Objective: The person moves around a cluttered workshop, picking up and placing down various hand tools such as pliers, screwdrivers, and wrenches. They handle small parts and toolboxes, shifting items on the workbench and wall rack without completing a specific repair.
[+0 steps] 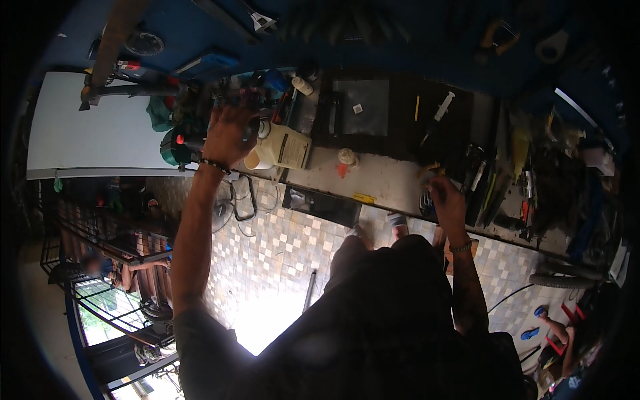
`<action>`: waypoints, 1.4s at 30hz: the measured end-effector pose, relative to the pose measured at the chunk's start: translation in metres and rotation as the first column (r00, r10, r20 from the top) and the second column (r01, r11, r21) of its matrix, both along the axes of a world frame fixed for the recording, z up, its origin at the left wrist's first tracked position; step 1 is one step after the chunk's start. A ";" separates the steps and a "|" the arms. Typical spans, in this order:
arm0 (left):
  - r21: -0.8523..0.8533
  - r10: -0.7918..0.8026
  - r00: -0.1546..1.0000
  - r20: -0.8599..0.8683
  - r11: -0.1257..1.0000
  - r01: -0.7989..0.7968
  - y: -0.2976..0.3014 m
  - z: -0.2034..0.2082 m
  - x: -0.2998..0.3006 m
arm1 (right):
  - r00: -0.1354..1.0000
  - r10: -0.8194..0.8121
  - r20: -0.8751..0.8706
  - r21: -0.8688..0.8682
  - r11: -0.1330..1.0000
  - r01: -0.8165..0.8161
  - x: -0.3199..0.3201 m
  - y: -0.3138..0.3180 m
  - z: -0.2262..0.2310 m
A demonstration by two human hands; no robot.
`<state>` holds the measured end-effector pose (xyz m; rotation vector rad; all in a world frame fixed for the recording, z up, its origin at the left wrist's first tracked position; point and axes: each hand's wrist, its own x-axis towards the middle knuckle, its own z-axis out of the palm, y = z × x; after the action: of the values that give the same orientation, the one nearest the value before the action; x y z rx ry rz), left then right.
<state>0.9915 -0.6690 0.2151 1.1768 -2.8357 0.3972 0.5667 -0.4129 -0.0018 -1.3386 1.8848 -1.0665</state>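
Note:
My left hand [230, 137] reaches over the crowded back left of the workbench, its fingers bent down among dark items. Their tips are hidden, so any grip cannot be made out. Beside this hand, to its right, stands a cream plastic jug [285, 147] with a pale cap and a label. To its left pokes out a dark object with a red tip [180, 139]. At the bench's front edge, my right hand [448, 201] has its fingers drawn together; whatever they hold is too dark to name. A small yellowish-brown piece [428, 171] lies just beyond them.
A small whitish jar [347, 157] stands mid-bench, near a yellow marker-like stick [364, 199]. Behind are a dark mat with a clear plastic bag [363, 110] and a syringe [441, 110]. Several tools crowd the right end. A hammer-like tool [127, 90] hangs at upper left. Another person [563, 340] is at lower right.

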 end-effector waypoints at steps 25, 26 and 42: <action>0.119 0.163 0.987 0.006 0.980 -0.162 -0.005 -0.005 0.001 | 0.961 0.269 -0.070 -0.271 0.922 -0.277 0.295 -0.223 0.092; 0.065 0.124 0.992 0.017 0.990 -0.125 -0.003 -0.006 0.002 | 0.949 0.309 -0.069 -0.240 0.918 -0.317 0.296 -0.228 0.088; 0.380 0.062 0.977 0.204 0.915 -0.138 -0.015 0.027 -0.011 | 0.934 0.347 0.086 -0.172 0.929 -0.329 0.295 -0.222 0.072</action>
<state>0.9808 -0.6838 0.2418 1.4230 -3.1268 -0.0738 0.8617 -0.6347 0.0702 -1.5848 1.4427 -1.0982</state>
